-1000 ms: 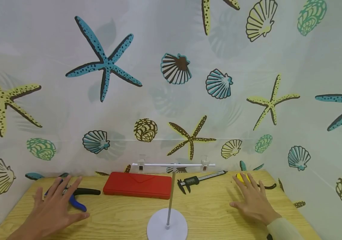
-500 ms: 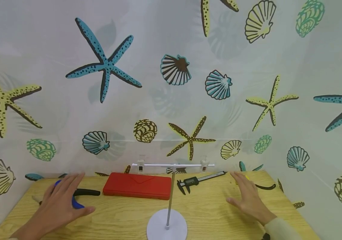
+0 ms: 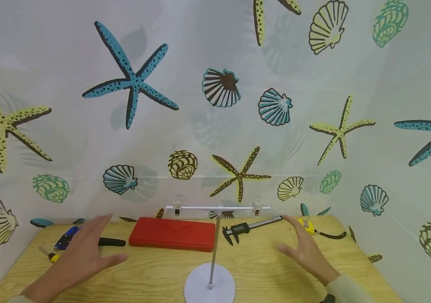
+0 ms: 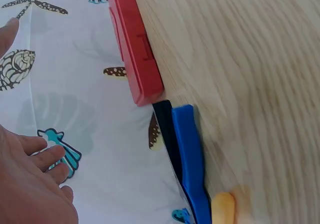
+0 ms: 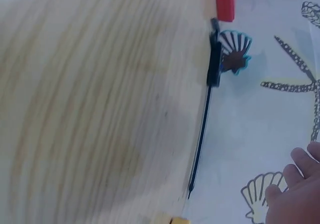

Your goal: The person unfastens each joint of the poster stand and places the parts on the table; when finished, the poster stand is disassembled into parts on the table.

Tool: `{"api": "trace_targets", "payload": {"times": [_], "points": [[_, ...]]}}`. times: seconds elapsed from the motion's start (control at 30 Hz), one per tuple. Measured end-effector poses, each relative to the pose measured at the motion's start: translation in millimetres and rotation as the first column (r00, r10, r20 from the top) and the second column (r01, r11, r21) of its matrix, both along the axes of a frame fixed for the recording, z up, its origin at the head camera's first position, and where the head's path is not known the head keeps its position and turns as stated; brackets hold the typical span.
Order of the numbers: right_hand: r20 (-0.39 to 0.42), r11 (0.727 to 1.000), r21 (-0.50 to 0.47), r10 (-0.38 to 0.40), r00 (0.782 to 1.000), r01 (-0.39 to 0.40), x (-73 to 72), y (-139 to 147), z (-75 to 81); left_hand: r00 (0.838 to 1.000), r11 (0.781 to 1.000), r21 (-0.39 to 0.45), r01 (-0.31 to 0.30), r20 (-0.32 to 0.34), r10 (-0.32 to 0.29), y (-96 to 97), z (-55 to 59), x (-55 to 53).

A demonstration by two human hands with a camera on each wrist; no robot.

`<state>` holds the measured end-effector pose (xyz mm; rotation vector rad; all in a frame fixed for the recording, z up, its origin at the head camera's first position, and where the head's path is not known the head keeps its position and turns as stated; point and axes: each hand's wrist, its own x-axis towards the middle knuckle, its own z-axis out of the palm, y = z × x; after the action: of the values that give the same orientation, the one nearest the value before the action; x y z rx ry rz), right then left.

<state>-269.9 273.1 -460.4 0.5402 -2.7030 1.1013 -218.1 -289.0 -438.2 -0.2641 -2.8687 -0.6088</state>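
My left hand [image 3: 80, 254] hovers over the left of the table with fingers extended and thumb apart, holding nothing. Partly hidden behind it lies a tool with one black and one blue handle [image 3: 64, 240], which looks like pliers; the blue handle [image 4: 190, 154] shows fully in the left wrist view. A yellow-handled tool [image 3: 53, 257] with a thin tip sits left of that hand. My right hand [image 3: 308, 252], also empty with fingers extended, is over the right side. Nearby are a yellow tape measure [image 3: 306, 226] with a black strap and a digital caliper [image 3: 241, 228].
A closed red case [image 3: 172, 234] lies at the back, left of centre. In front stands a white stand with a round base [image 3: 210, 285], a thin pole and a crossbar with two clear clips. A shell-patterned curtain [image 3: 215, 126] surrounds the wooden table [image 3: 154, 273].
Both hands have turned from palms down towards palms facing each other and shifted slightly inward. The tape measure and the yellow-handled tool have come into view from behind them.
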Motion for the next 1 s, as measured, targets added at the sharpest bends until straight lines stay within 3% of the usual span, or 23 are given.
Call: {"api": "trace_targets", "payload": {"times": [0.37, 0.77, 1.0], "points": [[0.025, 0.969, -0.224, 0.112, 0.993, -0.104, 7.3, -26.1, 17.4, 0.997, 0.998, 0.061, 0.035, 0.064, -0.039, 31.5, 22.4, 0.0], [0.053, 0.881, -0.436, 0.228, 0.972, -0.183, 16.0, -57.2, 34.1, 0.994, 0.984, 0.151, 0.099, 0.035, -0.105, 52.8, 51.0, 2.7], [0.109, 0.844, -0.506, 0.266, 0.958, -0.177, 22.9, -69.7, 44.1, 0.993, 0.98, 0.174, 0.092, 0.056, -0.103, 64.3, 67.4, 4.0]]}}
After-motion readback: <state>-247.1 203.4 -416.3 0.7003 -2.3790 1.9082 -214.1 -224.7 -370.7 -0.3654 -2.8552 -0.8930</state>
